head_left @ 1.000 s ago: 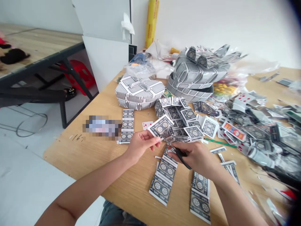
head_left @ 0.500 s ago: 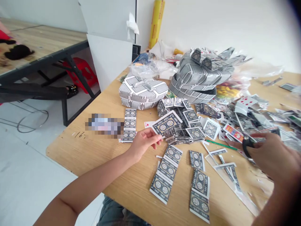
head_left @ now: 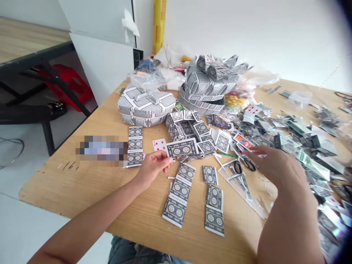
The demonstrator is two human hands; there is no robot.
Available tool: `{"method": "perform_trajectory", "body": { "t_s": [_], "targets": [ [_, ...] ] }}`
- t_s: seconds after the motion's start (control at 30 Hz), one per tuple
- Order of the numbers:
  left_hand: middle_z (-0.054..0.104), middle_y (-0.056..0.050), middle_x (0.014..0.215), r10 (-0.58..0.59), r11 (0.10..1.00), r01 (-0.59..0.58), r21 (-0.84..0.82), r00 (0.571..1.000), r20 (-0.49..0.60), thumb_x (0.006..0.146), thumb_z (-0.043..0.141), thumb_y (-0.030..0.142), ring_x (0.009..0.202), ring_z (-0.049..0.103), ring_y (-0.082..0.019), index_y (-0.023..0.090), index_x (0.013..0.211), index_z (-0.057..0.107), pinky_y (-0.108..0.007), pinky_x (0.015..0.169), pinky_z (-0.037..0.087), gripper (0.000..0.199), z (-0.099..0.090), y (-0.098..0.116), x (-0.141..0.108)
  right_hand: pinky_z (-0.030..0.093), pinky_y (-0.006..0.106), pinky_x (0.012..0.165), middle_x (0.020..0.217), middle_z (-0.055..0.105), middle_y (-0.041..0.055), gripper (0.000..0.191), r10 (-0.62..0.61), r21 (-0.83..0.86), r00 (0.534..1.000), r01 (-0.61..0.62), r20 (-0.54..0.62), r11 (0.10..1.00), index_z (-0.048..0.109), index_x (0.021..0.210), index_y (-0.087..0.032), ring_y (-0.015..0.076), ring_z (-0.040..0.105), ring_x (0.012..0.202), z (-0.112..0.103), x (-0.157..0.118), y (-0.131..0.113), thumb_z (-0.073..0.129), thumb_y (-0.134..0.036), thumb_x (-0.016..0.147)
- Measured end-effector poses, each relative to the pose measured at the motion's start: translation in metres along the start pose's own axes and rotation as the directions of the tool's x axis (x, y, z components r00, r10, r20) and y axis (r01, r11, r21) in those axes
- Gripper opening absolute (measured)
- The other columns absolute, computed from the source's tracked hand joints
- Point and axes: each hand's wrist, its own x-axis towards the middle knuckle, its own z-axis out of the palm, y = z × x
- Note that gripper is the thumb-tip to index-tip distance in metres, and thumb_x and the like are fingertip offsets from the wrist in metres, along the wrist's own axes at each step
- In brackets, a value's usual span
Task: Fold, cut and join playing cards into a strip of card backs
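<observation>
My left hand [head_left: 152, 167] pinches one playing card [head_left: 181, 148] by its left corner, patterned back up. This card is in front of a form of folded, interlocked cards [head_left: 187, 126]. My right hand [head_left: 280, 168] hovers palm down by the loose card pile, fingers stretched out to the left; its fingertips are partly blurred. Just left of those fingers, black-handled scissors [head_left: 238, 167] lie on the table. Between my arms are a strip of joined folded cards [head_left: 179, 194] and a shorter column of folded cards [head_left: 214, 209]. A diamonds card [head_left: 158, 143] lies face up beside the left hand.
A lidded box made of folded cards [head_left: 145, 106] stands behind, beside a taller card-made piece [head_left: 207, 82]. Loose cards and scraps [head_left: 288, 135] cover the right side. A green pencil-like stick [head_left: 227, 154] and a clear ruler-like strip [head_left: 257, 209] lie near the scissors.
My right hand has let go of the scissors, which now lie on the table. The card in my left hand has turned more level. The view has swung right.
</observation>
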Motion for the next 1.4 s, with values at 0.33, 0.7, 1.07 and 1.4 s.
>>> {"method": "perform_trajectory", "body": {
  "t_s": [0.33, 0.7, 1.07, 1.4],
  "targets": [
    [0.057, 0.001, 0.064, 0.016, 1.000, -0.016, 0.007, 1.000, 0.009, 0.074, 0.078, 0.039, 0.056, 0.050, -0.009, 0.015, 0.071, 0.065, -0.021, 0.051, 0.042, 0.027, 0.000, -0.006, -0.001, 0.050, 0.026, 0.056, 0.087, 0.074, 0.0046, 0.031, -0.328, 0.759, 0.902, 0.001, 0.280, 0.651, 0.068, 0.104, -0.019, 0.0140, 0.064, 0.067, 0.030, -0.054, -0.147, 0.070, -0.042, 0.083],
    [0.074, -0.008, 0.104, -0.097, 0.900, 0.135, -0.414, 0.989, 0.112, 0.066, 0.087, 0.038, 0.092, 0.068, -0.015, 0.015, 0.101, 0.075, -0.022, 0.085, 0.054, 0.044, 0.002, 0.004, -0.002, 0.058, 0.030, 0.076, 0.110, 0.076, 0.0077, 0.029, -0.770, 0.266, 0.618, 0.778, -0.157, 0.570, 0.074, 0.107, -0.020, 0.0192, 0.073, 0.094, 0.028, -0.059, -0.136, 0.051, -0.009, 0.093],
    [0.071, 0.003, 0.078, 0.074, 0.947, -0.221, -0.232, 0.856, -0.512, 0.056, 0.089, 0.025, 0.068, 0.066, -0.010, 0.019, 0.101, 0.057, -0.020, 0.065, 0.050, 0.056, -0.030, 0.013, 0.023, 0.056, 0.028, 0.078, 0.105, 0.076, 0.0058, 0.030, -0.561, 0.303, 0.827, 0.523, 0.047, 0.797, 0.070, 0.110, -0.021, 0.0169, 0.073, 0.088, 0.036, -0.068, -0.157, 0.043, -0.020, 0.100],
    [0.068, 0.003, 0.077, 0.136, 0.944, -0.282, -0.172, 0.807, -0.574, 0.055, 0.088, 0.023, 0.064, 0.061, -0.009, 0.018, 0.091, 0.057, -0.018, 0.059, 0.044, 0.047, -0.032, 0.016, 0.025, 0.055, 0.031, 0.062, 0.104, 0.067, 0.0277, 0.033, -0.309, -0.066, 0.784, 0.404, 0.538, 0.912, 0.070, 0.105, -0.002, 0.0268, 0.071, 0.080, 0.097, -0.058, -0.253, 0.051, -0.028, 0.097]
  ]
}}
